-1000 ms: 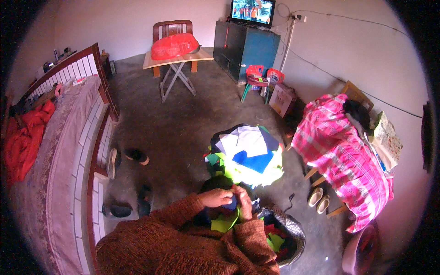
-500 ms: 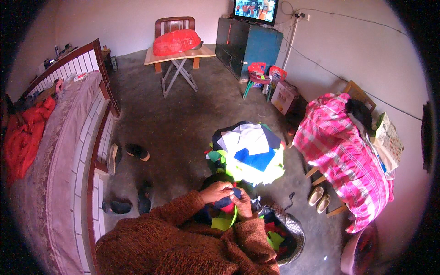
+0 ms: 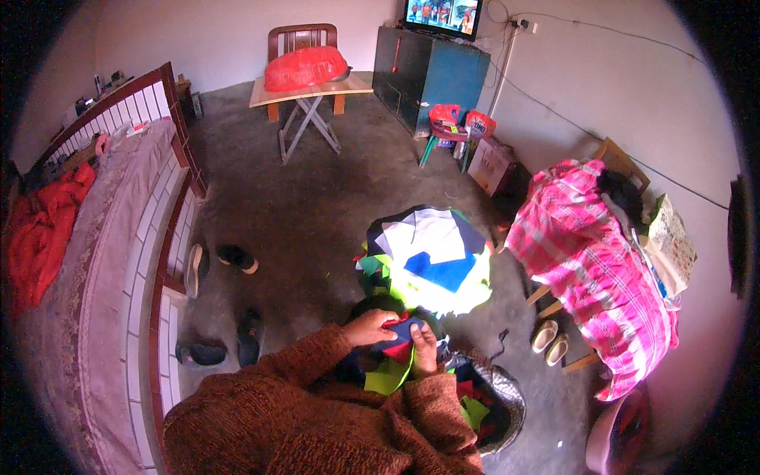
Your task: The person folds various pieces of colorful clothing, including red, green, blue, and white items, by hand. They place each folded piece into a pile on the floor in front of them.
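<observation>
My left hand [image 3: 370,328] and my right hand [image 3: 425,349] are close together above my lap, both closed on a small dark blue cloth piece [image 3: 401,328]. Red cloth shows at the blue piece's edge. Below it hangs a lime-green cloth piece [image 3: 385,378], near my right wrist; whether it is joined to the blue one I cannot tell. Just beyond my hands stands a round heap of layered cloth pieces [image 3: 431,235], white, blue, navy and bright yellow-green. Beside my right forearm an open patterned bag [image 3: 516,402] holds red, green and dark scraps.
To the left runs a tiled bed platform [image 3: 119,229], with several shoes [image 3: 203,353] on the floor beside it. Pale shoes [image 3: 545,336] sit at right near a seat under a pink plaid cloth [image 3: 590,253]. Farther off are a folding table [image 3: 360,89] with a red basin and a blue cabinet [image 3: 451,83].
My hands have moved slightly apart, and the blue cloth piece is spread wider between them. More red cloth shows beside it. The heap and bag stay put.
</observation>
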### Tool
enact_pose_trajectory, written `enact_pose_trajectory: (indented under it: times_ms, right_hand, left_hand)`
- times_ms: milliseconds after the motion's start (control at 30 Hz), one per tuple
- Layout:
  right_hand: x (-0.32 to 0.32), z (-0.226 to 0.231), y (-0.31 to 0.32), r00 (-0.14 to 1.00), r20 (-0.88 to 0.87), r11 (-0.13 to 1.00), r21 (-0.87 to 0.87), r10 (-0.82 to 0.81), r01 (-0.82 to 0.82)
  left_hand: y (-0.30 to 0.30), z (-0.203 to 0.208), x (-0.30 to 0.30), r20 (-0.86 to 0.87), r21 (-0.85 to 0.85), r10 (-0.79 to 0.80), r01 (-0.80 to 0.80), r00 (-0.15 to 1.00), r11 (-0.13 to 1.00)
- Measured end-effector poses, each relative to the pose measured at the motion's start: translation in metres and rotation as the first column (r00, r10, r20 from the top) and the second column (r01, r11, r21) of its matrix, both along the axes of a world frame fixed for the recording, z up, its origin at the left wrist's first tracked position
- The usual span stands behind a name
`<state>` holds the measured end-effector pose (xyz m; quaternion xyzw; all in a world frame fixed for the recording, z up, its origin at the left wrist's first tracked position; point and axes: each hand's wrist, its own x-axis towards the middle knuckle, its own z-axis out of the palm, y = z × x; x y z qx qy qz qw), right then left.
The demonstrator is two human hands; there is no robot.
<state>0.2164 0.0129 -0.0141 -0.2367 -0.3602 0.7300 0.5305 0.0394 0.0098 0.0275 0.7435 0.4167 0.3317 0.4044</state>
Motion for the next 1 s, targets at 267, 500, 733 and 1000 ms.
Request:
enact_pose_trajectory:
  times_ms: [267, 500, 733, 1000]
  right_hand:
    - [-0.001, 0.005, -0.001, 1.0, -0.016, 0.999, 0.047, -0.022, 0.022]
    - [-0.007, 0.013, -0.005, 0.993, 0.093, 0.974, 0.207, 0.074, -0.092]
    - [-0.003, -0.008, -0.003, 0.982, 0.159, 0.979, 0.155, 0.104, -0.129]
    - [-0.002, -0.012, 0.0, 0.995, 0.052, 0.99, 0.11, 0.08, -0.086]
  left_hand:
    - [0.0, 0.005, 0.004, 0.057, -0.066, 0.14, -0.136, 0.989, 0.989]
    - [0.007, -0.018, 0.005, 0.041, -0.026, 0.116, -0.115, 0.992, 0.993]
    - [0.0, -0.005, 0.008, 0.08, -0.062, 0.116, -0.111, 0.99, 0.992]
    - [-0.003, 0.003, 0.004, -0.083, 0.025, 0.14, -0.138, 0.987, 0.99]
